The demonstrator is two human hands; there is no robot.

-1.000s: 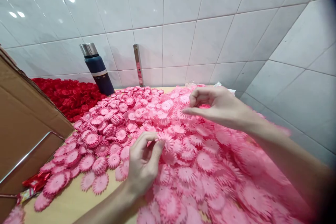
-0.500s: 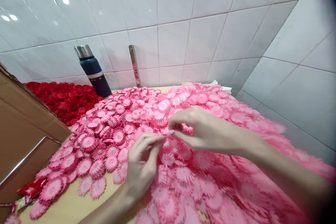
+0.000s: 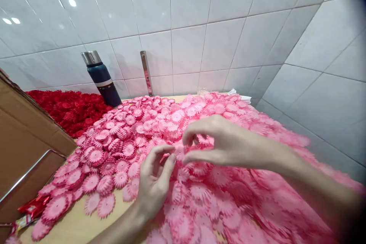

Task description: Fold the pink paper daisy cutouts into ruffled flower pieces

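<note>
"Pink disc [image 3: 179, 151] between your fingertips: which way does it point?"

"It is round with a notched rim, so you get no long axis to read. Its pale, broad face seems turned roughly toward you, though the blur hides its exact tilt."

"And your hands?"

"Your left hand [image 3: 153, 180] is curled, thumb and forefinger nearly meeting right beside the disc; I cannot tell whether they pinch it. Your right hand [image 3: 224, 141] is on the other side, thumb spread from the fingers, tips pointing left toward the disc."

"What lies below them?"

"Heaped pink discs [image 3: 128, 149], spread over the tabletop [image 3: 76, 219]. Many show you a flat face; some stacked ones on the left slant and show their edges."

"Farther back?"

"Red pieces [image 3: 71, 110] lie piled beyond the cardboard [image 3: 28, 133]. Beside them, the dark blue bottle [image 3: 104, 84] has its long axis leaning, cap up and leftward in your view."
</note>
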